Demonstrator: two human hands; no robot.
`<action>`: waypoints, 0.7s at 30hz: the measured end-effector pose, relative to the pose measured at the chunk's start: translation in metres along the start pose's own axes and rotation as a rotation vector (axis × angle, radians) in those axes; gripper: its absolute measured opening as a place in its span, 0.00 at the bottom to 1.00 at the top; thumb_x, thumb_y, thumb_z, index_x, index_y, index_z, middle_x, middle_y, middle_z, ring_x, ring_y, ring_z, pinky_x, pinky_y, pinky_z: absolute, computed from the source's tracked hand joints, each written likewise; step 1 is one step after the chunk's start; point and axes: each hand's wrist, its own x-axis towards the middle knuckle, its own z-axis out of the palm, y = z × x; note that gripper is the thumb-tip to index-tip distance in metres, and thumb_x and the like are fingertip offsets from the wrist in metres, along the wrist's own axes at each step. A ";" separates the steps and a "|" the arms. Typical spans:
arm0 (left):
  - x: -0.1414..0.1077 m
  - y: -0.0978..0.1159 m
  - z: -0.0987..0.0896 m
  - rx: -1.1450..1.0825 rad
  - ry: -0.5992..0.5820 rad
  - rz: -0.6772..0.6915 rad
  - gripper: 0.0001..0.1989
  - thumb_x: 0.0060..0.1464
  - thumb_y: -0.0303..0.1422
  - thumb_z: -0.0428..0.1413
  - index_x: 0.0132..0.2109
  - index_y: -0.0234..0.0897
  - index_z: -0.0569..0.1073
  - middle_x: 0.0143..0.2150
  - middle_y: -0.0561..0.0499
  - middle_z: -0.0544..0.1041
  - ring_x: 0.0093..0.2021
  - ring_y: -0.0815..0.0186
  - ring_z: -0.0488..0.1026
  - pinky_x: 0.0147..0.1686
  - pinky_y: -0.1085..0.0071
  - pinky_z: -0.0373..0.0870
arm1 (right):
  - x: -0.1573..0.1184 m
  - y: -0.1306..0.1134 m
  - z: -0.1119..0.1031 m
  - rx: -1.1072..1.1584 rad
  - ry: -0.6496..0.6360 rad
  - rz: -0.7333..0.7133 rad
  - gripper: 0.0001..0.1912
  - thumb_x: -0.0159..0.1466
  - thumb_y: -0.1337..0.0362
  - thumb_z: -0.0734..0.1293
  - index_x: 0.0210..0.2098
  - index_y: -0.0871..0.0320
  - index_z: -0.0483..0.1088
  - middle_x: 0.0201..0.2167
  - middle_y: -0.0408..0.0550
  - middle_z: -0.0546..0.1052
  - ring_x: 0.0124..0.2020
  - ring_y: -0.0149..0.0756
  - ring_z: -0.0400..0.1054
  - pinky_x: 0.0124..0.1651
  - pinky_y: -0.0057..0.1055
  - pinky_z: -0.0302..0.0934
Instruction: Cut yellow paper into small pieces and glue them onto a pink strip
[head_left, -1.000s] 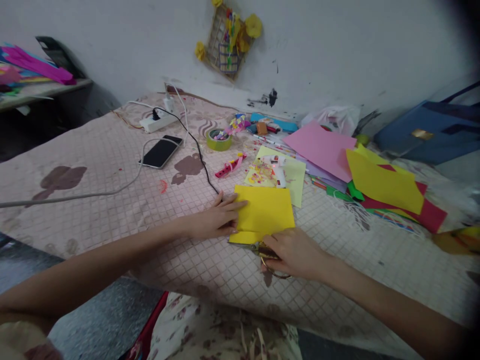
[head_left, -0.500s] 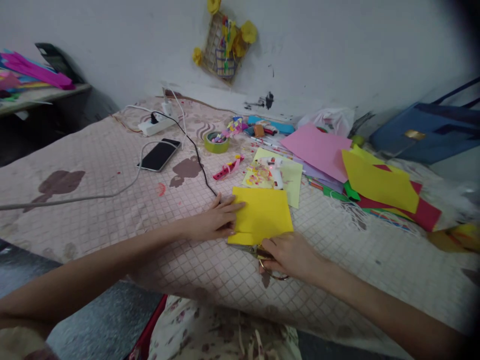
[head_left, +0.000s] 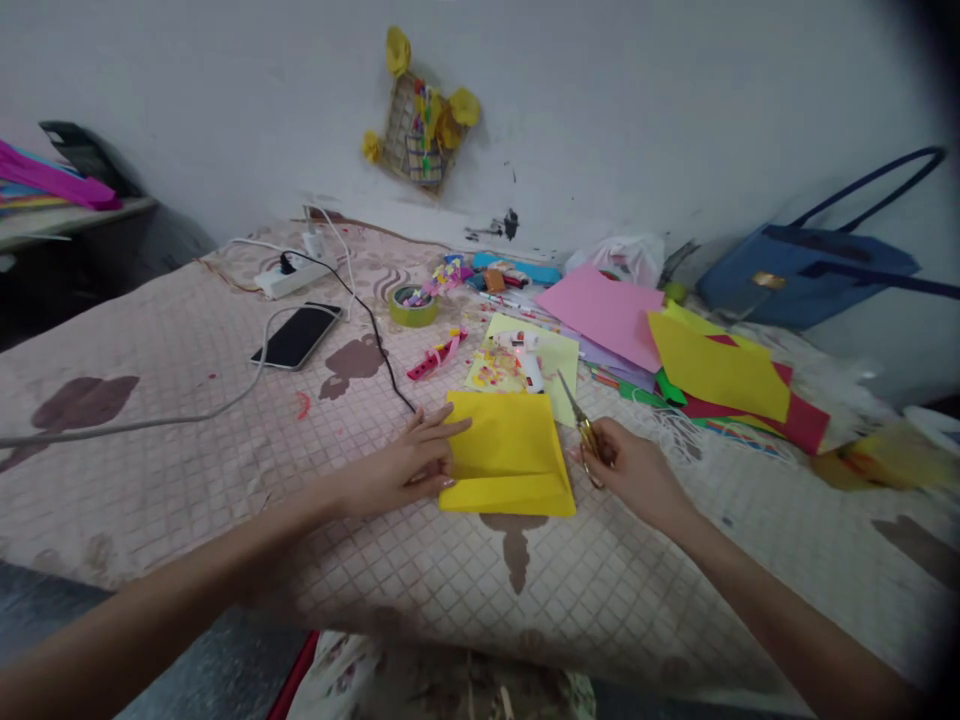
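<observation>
A folded sheet of yellow paper (head_left: pixel 502 440) lies flat on the table, with a creased strip along its near edge. My left hand (head_left: pixel 409 460) rests on its left side, fingers spread across the paper. Just right of the paper, my right hand (head_left: pixel 637 468) grips a pair of gold-handled scissors (head_left: pixel 583 425), fingers around the handles and blades pointing away toward the back. Beyond the yellow sheet, a white glue gun (head_left: pixel 531 368) lies on a pale yellow-green paper (head_left: pixel 561 352) strewn with small scraps.
Behind lie a pink flute-like piece (head_left: pixel 437 356), a roll of tape (head_left: pixel 412 308) and a phone (head_left: pixel 298 337). Pink paper (head_left: pixel 600 312), yellow sheets (head_left: pixel 716 365) and white string (head_left: pixel 675 428) are at right. A power strip (head_left: pixel 292 277) and cables stretch across the left; a blue bag (head_left: pixel 795 270) stands back right.
My right hand has moved the scissors from the paper's near edge to its right side, blades now pointing away. The strip along the near edge now shows fully. The camera view has shifted.
</observation>
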 end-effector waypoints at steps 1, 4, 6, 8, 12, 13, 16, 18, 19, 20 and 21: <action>-0.002 0.003 -0.001 -0.027 0.021 0.005 0.11 0.60 0.36 0.45 0.41 0.36 0.69 0.66 0.47 0.52 0.67 0.57 0.38 0.62 0.53 0.37 | 0.005 0.005 0.003 0.070 0.029 0.054 0.10 0.57 0.56 0.63 0.26 0.55 0.60 0.17 0.39 0.67 0.18 0.32 0.61 0.22 0.26 0.47; -0.007 0.008 0.002 -0.097 0.022 0.017 0.11 0.59 0.35 0.45 0.42 0.36 0.69 0.64 0.46 0.56 0.65 0.60 0.47 0.62 0.59 0.45 | 0.018 0.013 0.018 0.199 0.057 0.084 0.07 0.54 0.59 0.65 0.27 0.54 0.62 0.21 0.41 0.71 0.21 0.34 0.63 0.23 0.26 0.49; -0.008 0.008 0.006 -0.110 0.018 0.014 0.16 0.59 0.35 0.46 0.53 0.37 0.64 0.62 0.44 0.60 0.64 0.62 0.52 0.62 0.60 0.45 | 0.024 0.012 0.029 0.230 0.071 0.085 0.07 0.53 0.60 0.65 0.27 0.54 0.63 0.21 0.42 0.71 0.22 0.34 0.64 0.23 0.26 0.50; -0.009 0.007 0.009 -0.118 0.018 0.018 0.19 0.59 0.35 0.47 0.57 0.39 0.61 0.61 0.44 0.61 0.63 0.62 0.54 0.62 0.59 0.45 | 0.026 0.009 0.038 0.262 0.082 0.086 0.06 0.53 0.61 0.65 0.28 0.54 0.62 0.22 0.41 0.71 0.22 0.34 0.64 0.23 0.26 0.51; -0.011 0.010 0.007 -0.134 0.014 0.030 0.14 0.59 0.34 0.46 0.52 0.39 0.66 0.61 0.46 0.62 0.63 0.61 0.52 0.62 0.59 0.44 | 0.016 0.007 0.039 0.319 0.104 0.081 0.07 0.55 0.60 0.64 0.28 0.55 0.61 0.22 0.40 0.69 0.23 0.33 0.63 0.24 0.26 0.54; -0.011 0.012 0.005 -0.143 0.016 0.028 0.13 0.59 0.33 0.46 0.49 0.39 0.68 0.60 0.46 0.63 0.64 0.61 0.51 0.62 0.59 0.45 | 0.011 0.011 0.035 0.329 0.116 0.086 0.07 0.55 0.60 0.64 0.28 0.55 0.60 0.21 0.39 0.68 0.22 0.33 0.63 0.24 0.26 0.55; -0.009 0.019 0.000 -0.194 0.063 -0.021 0.09 0.58 0.32 0.46 0.43 0.36 0.69 0.53 0.45 0.70 0.59 0.61 0.59 0.56 0.62 0.57 | -0.006 0.035 0.017 0.352 0.163 0.114 0.08 0.55 0.58 0.63 0.28 0.55 0.61 0.21 0.40 0.67 0.22 0.32 0.62 0.24 0.27 0.57; -0.002 0.023 -0.002 -0.244 0.135 -0.073 0.08 0.58 0.33 0.47 0.40 0.36 0.68 0.47 0.46 0.73 0.51 0.62 0.68 0.48 0.65 0.64 | -0.014 0.060 0.002 0.359 0.222 0.159 0.08 0.55 0.58 0.64 0.28 0.56 0.61 0.20 0.40 0.67 0.21 0.32 0.63 0.24 0.28 0.58; 0.003 0.024 -0.002 -0.272 0.175 -0.091 0.07 0.57 0.33 0.48 0.38 0.35 0.68 0.45 0.46 0.73 0.47 0.63 0.69 0.45 0.67 0.66 | -0.016 0.073 -0.005 0.373 0.291 0.219 0.09 0.53 0.58 0.65 0.27 0.56 0.62 0.19 0.40 0.68 0.20 0.32 0.63 0.23 0.28 0.58; 0.010 0.024 -0.001 -0.308 0.216 -0.093 0.07 0.57 0.33 0.48 0.35 0.35 0.67 0.44 0.46 0.73 0.45 0.64 0.70 0.43 0.68 0.66 | -0.015 0.087 -0.012 0.371 0.340 0.251 0.09 0.52 0.58 0.66 0.27 0.56 0.63 0.19 0.41 0.69 0.20 0.33 0.64 0.22 0.28 0.58; 0.018 0.023 0.001 -0.353 0.229 -0.099 0.07 0.56 0.33 0.49 0.33 0.35 0.67 0.41 0.47 0.74 0.42 0.65 0.70 0.40 0.70 0.67 | -0.012 0.100 -0.019 0.362 0.383 0.275 0.10 0.51 0.58 0.66 0.28 0.57 0.64 0.19 0.41 0.69 0.20 0.33 0.65 0.22 0.29 0.59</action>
